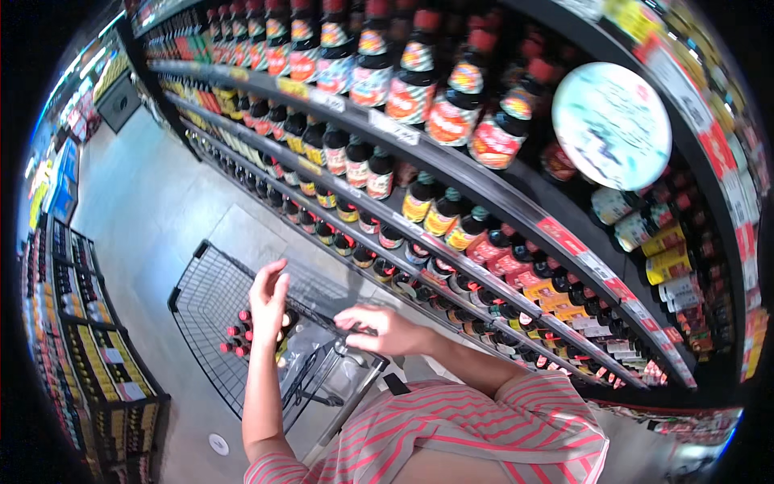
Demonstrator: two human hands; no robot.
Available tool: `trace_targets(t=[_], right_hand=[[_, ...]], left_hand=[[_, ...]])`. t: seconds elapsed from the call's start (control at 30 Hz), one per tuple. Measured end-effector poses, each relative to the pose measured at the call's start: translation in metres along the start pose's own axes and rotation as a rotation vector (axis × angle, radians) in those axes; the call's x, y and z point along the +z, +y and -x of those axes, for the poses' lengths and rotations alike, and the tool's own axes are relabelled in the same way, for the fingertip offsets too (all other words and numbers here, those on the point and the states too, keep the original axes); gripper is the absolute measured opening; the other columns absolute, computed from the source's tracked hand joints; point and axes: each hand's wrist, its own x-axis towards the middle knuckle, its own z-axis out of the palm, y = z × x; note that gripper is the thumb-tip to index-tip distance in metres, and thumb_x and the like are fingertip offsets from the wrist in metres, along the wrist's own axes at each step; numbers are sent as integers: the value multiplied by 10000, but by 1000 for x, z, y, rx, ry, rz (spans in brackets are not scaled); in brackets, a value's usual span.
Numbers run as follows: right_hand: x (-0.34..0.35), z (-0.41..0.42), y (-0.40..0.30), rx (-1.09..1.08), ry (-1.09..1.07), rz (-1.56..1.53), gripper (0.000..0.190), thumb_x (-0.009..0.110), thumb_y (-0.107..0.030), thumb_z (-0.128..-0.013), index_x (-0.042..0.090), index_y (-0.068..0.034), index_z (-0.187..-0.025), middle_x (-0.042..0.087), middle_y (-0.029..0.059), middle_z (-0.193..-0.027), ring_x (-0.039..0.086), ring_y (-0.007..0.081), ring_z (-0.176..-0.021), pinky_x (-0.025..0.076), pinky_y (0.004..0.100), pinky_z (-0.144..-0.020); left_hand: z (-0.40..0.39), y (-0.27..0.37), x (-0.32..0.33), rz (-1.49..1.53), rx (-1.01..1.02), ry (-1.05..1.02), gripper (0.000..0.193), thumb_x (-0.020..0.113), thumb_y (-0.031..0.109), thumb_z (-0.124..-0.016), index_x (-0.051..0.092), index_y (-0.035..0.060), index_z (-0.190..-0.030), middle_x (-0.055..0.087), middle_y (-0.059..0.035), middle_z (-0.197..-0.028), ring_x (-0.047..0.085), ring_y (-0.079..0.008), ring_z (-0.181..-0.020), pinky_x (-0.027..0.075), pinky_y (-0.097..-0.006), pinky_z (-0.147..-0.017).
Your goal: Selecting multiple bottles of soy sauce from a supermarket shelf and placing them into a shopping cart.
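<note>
A wire shopping cart (208, 302) stands before me, tilted in the view. Above its basket my left hand (269, 302) is raised, thumb apart from the fingers, with nothing in it. My right hand (384, 330) is at the cart's near right corner, fingers bent around a dark gap; whether it grips the rim there is unclear. Several red-capped bottles (237, 340) stand in the basket, partly hidden by my left forearm. Beside them lies clear plastic wrapping (305, 342), and a darker bottle (289, 317) shows near my left wrist.
Along my right runs a long shelf unit (387, 127) packed with sauce bottles (411, 91) and price tags. A round sign (612, 126) juts from it. On the left stands a display rack (100, 339) of bottles. Grey floor (139, 175) stretches ahead, with a round floor sticker (219, 444) nearby.
</note>
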Motion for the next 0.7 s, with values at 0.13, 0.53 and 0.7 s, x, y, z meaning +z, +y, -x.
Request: trace_targets(t=[0.13,0.53,0.7], right_hand=[[-74,33,-34,-180,305,25,372,672,-77,-843,571,-21,-1197,611,103,-1131,601,176,-1018,506,318,-862],[-222,52,-120,-296,1047,727,708,752,-263,-784,422,68,-1315,515,251,-1266,520,362,-1186,429,407,-991],[-233,45,-115,-165,983,808,688,696,-313,-819,420,95,-1299,548,268,-1180,534,386,-1125,439,423,-958]], left_hand=[[-35,106,90,125,248,-309,289,575,79,-931,567,5,-1210,591,-72,-1224,531,-160,-1152,397,-313,-1004],[-115,278,271,437,323,-469,411,542,104,-919,478,-9,-1309,579,-123,-1254,550,-176,-1142,452,-316,-961],[-144,266,286,-106,469,-307,462,599,364,-883,578,45,-1217,630,-107,-1162,602,-187,-994,490,-345,-839]])
